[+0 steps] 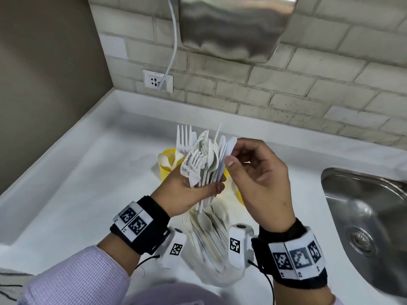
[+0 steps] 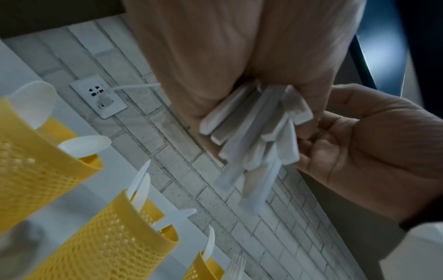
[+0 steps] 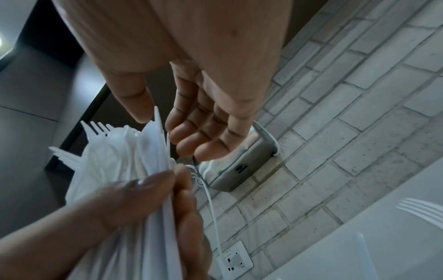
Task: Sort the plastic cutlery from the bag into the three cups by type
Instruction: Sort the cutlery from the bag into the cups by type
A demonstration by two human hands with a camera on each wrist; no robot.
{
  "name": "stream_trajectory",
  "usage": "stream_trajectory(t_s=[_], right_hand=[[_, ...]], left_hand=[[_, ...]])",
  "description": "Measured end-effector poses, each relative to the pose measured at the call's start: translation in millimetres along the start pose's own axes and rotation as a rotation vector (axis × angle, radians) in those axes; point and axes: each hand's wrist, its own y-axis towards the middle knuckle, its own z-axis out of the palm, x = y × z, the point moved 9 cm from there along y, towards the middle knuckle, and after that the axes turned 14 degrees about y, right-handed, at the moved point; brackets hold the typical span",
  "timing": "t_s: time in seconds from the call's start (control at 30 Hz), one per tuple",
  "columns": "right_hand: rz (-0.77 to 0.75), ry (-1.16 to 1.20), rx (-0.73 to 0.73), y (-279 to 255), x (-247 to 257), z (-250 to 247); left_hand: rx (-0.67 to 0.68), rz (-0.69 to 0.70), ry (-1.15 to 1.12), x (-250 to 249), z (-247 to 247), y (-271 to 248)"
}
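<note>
Head view first: we've got a fat bundle of white plastic cutlery clamped in the left hand, thumb across the front and fingers wrapped round the handles, held up above the white counter. It's all thin, glossy, slightly see-through plastic: fork tines, rounded spoon bowls and flat knife blades fanned out at the top. The long axis runs roughly upright, business ends pointing up and away toward the tiled wall, handles hanging down toward the bag, a crinkly white plastic one lying on the counter just below with more pieces inside. The right hand is at the right edge of the fan, thumb and fingertips pinching one flat piece there while the other fingers curl loosely. In the left wrist view we see the square-cut handle ends poking out under the fist, and three yellow mesh cups on the counter, perforated plastic cylinders, with spoons in one, knives in the next, forks in the last. Brushed steel sink sits off to the right.
</note>
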Motion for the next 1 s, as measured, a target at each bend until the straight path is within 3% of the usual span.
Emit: stream_trajectory(t_s=[0.37,0.57,0.77,0.9,1.0], right_hand=[[-0.023,-0.116,-0.174,12,-1,-26],[-0.112,0.037,-0.282,26,13,-38],[-0.139,0.352,-0.553,28,30,-66],[-0.105,0.295,-0.479,30,40,-61],[0.027,0.244,-0.420,31,24,-47]], left_hand=[[0.016,-0.012,0.068,10,7,14],[-0.002,-0.063,0.013,16,0,11],[0.000,-0.051,-0.052,9,-8,4],[0.099,-0.005,-0.080,-11,-9,2],[0.146,0.040,-0.115,-28,-11,3]])
